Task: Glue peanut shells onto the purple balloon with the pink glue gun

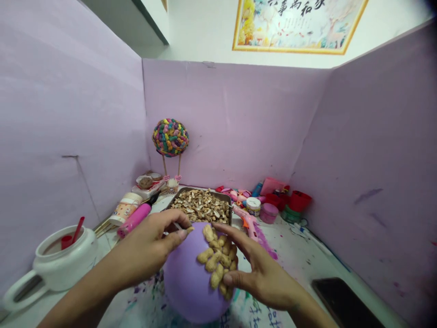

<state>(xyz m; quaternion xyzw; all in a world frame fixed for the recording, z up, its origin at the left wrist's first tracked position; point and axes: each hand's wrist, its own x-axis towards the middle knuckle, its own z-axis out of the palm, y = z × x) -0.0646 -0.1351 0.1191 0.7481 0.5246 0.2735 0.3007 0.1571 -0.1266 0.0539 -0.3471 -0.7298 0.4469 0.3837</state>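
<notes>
A purple balloon [186,284] stands in front of me on the table, with several peanut shells [216,259] stuck over its upper right side. My right hand [257,266] curves around that side, thumb on the shells and fingers along the top, steadying the balloon. Near the top left of the balloon, my left hand [162,241] pinches a small tan piece of peanut shell [190,230] between thumb and fingers. Something thin and whitish also shows at those fingers, too small to make out. Behind the balloon, a dark tray [226,197] holds many loose peanut shells [201,205].
A pink glue gun [251,223] lies right of the tray, near small jars [253,206] and red cups [299,200]. At left are a white pot [68,259], paper cups [125,208] and a pink bottle [134,220]. A colourful ball model [170,137] stands behind; a phone [344,300] lies right.
</notes>
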